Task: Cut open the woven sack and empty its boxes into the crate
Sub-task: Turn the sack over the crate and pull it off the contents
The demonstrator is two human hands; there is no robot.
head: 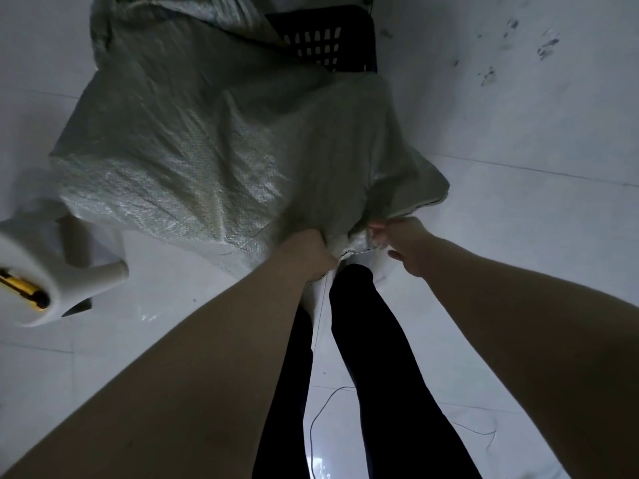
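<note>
The big sack lies on the floor, long and lumpy. Its far end rests on the black crate and covers most of it. Only one side of the crate, the side with holes, shows past the sack.

Both hands are at the near end of the sack, by its stitched edge. The left hand has its fingers curled tight around a bunch of the cloth. The right hand is just beside it and pinches the edge of the cloth.

To the left of the sack stands a white stool. A yellow thing that looks like a cutting knife lies on top of it. It is blurry. On the near side of the sack, loose thread lies on the floor by the person's legs.

I think the cutting part is done, because the knife is put down and thread is lying loose. The open end cannot be seen, so this is a guess. The tipping part looks begun but not finished. The sack looks full in the middle, and no boxes show anywhere. I think the near end must go up higher so the boxes slide down into the crate.
</note>
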